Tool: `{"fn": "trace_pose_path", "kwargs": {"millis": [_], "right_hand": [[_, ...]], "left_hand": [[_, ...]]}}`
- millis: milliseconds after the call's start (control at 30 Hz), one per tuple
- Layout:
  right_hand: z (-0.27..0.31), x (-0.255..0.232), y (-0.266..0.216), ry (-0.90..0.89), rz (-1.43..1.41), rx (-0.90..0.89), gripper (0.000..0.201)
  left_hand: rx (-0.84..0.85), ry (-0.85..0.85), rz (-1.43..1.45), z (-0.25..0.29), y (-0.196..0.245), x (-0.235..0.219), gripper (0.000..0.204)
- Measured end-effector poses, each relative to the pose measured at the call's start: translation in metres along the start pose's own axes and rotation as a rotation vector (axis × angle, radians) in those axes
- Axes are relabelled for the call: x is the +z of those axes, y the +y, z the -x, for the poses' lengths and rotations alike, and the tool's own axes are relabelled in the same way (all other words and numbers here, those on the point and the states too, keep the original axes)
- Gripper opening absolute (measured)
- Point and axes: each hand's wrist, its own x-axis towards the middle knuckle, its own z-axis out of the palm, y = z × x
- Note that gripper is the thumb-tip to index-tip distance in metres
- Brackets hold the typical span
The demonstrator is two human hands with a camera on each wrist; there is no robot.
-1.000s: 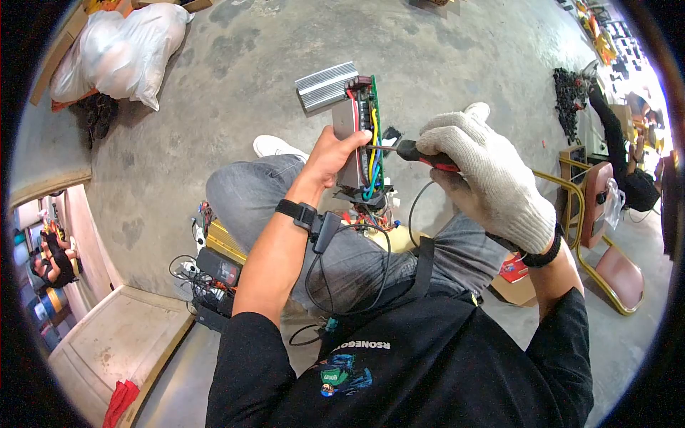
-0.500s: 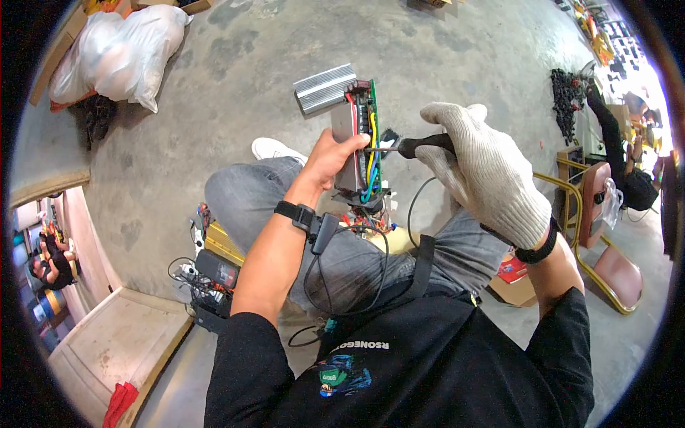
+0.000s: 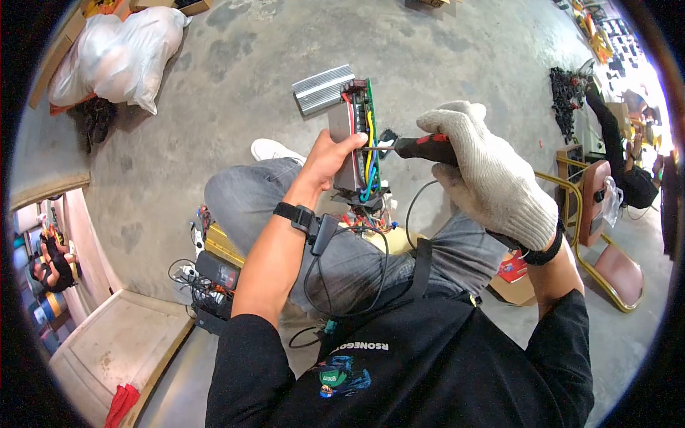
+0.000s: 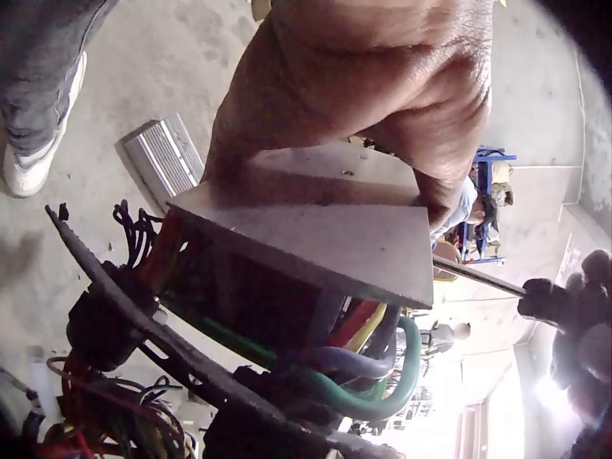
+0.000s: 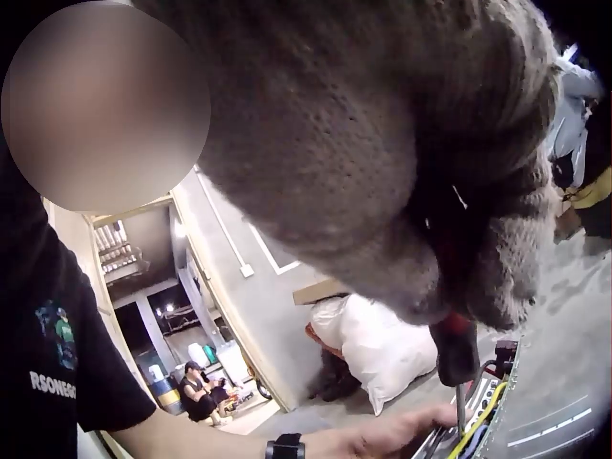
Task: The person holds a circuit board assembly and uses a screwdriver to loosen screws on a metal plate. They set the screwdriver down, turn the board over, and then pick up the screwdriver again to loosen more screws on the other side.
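Note:
My bare left hand [image 3: 328,158] grips an electronic circuit-board assembly [image 3: 342,123] above my lap, its thumb over the top edge. The assembly has grey metal plates, a green board and red, yellow and blue wires. In the left wrist view, one grey plate [image 4: 325,244] faces the camera, with thick wires curving out below it. A white knit glove covers my right hand [image 3: 496,178], whose fingers hold a black-and-red screwdriver [image 3: 422,148]. The shaft reaches left to the assembly, close by my left thumb; its tip is hidden. In the right wrist view, the screwdriver [image 5: 456,349] points down at the assembly.
A ribbed aluminium case [image 3: 323,89] lies on the concrete floor beyond the assembly. Loose wires [image 3: 367,221] bunch beneath it, and more electronics [image 3: 214,274] sit by my left knee. A white sack [image 3: 118,57], a folding chair [image 3: 603,207] and a cardboard box [image 3: 517,289] stand around.
The screwdriver handle has turned about its shaft, its red part now showing on top. My right fingers have loosened and closed again around it. My left hand and the assembly have hardly moved.

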Motion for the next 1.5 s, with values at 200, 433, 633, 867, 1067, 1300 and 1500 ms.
{"fn": "trace_pose_path", "kwargs": {"millis": [200, 433, 633, 867, 1067, 1300, 1500], "right_hand": [[0.001, 0.004, -0.009, 0.018, -0.069, 0.207, 0.048], [0.001, 0.008, -0.005, 0.007, -0.029, 0.118, 0.049], [-0.001, 0.006, -0.002, 0.115, 0.054, -0.022, 0.049], [-0.003, 0.006, -0.013, -0.040, -0.104, 0.341, 0.050], [0.002, 0.000, 0.002, 0.003, 0.033, -0.069, 0.050], [0.000, 0.006, -0.004, 0.035, -0.051, 0.179, 0.053], [-0.001, 0.004, -0.006, -0.005, -0.029, 0.133, 0.051]], "left_hand": [[0.015, 0.039, -0.030, -0.001, -0.002, 0.003, 0.036], [0.007, 0.011, 0.000, -0.001, -0.002, 0.000, 0.036], [-0.004, 0.064, -0.035, 0.001, 0.000, 0.002, 0.035], [0.006, 0.032, -0.027, 0.001, 0.001, 0.002, 0.036], [0.008, 0.029, -0.015, 0.001, 0.001, 0.000, 0.036], [0.014, 0.057, -0.006, 0.005, 0.005, 0.007, 0.033], [0.018, 0.023, -0.014, 0.000, 0.001, 0.001, 0.034]]}}
